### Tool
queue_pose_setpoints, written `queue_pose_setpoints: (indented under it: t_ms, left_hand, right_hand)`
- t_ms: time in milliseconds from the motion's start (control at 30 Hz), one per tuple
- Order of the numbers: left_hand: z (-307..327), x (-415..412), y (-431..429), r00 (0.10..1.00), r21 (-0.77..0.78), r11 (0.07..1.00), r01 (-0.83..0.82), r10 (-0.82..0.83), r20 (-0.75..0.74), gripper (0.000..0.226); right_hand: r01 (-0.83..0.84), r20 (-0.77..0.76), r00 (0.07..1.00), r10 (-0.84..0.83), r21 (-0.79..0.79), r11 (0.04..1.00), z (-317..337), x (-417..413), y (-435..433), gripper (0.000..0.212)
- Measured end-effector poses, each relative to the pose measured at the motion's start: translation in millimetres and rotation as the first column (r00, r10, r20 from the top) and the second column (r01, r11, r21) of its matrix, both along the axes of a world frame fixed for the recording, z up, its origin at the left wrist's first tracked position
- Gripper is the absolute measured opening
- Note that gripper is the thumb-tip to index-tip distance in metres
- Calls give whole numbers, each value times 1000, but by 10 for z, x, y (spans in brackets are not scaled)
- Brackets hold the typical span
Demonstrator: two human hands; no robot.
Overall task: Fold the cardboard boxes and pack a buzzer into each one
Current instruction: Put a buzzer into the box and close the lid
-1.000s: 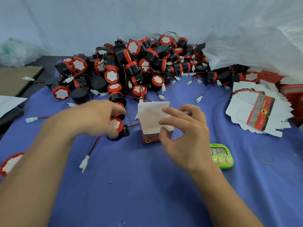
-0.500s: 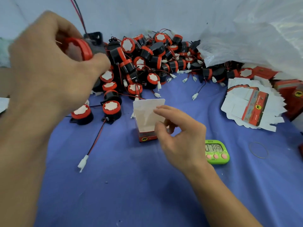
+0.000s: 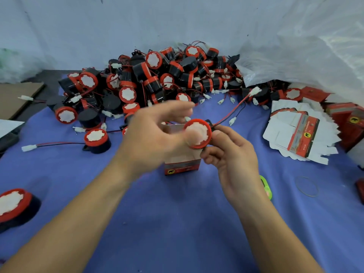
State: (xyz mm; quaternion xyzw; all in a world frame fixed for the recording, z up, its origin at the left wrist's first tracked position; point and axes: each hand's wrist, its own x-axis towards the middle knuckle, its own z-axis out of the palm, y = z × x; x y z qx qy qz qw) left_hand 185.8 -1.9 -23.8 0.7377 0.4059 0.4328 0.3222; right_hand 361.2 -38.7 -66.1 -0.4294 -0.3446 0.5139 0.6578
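A pale wall (image 3: 137,22) fills the frame's top; a blue cloth (image 3: 177,233) covers the counter below, evenly lit.

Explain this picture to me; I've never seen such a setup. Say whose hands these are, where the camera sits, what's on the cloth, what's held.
No machine here: a person works bare-handed, filmed by one head-worn camera looking down. The right hand pinches a red-and-black buzzer over an open box standing on the blue cloth. The left hand is beside it, too blurred to judge its grip. Behind lies a pile of buzzers; at right, flat box blanks, a green timer and a rubber band.
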Motion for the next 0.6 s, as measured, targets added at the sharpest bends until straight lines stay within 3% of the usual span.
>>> queue_pose_setpoints:
  t_ms: [33, 100, 167, 233, 367, 433, 500, 600]
  left_hand:
    - [8, -55, 46, 990, -12, 999, -39, 40, 133, 50]
    - [-27, -129, 126, 973, -34, 995, -96, 101, 208, 38]
    - [-85, -120, 153, 982, -101, 995, -7, 25, 185, 32]
    - [-135, -84, 130, 989, -116, 988, 102, -88, 123, 40]
    - [-150, -61, 101, 996, 34, 997, 68, -66, -63, 60]
    - [-152, -66, 95, 997, 57, 997, 56, -53, -50, 63]
    - [-146, -80, 101, 996, 46, 995, 85, -83, -40, 64]
    - [-133, -149, 160, 980, -51, 983, 175, -179, -89, 66]
  right_hand:
    - [-2, -43, 999, 1, -17, 1000, 17, 35, 8, 17]
    - [-32, -90, 996, 29, -37, 999, 29, 78, 13, 16]
    - [-103, -110, 989, 99, -34, 994, 28, 89, 9, 10]
    - [-199, -166, 967, 191, -32, 980, 28, 75, 4, 14]
    - [-285, -193, 944, 268, -68, 956, 45, 54, -6, 35]
    - [-231, -88, 970, 226, -59, 971, 29, 48, -4, 35]
    - [-77, 13, 997, 77, -29, 997, 20, 72, -1, 21]
    - [57, -76, 995, -59, -25, 998, 26, 168, 2, 14]
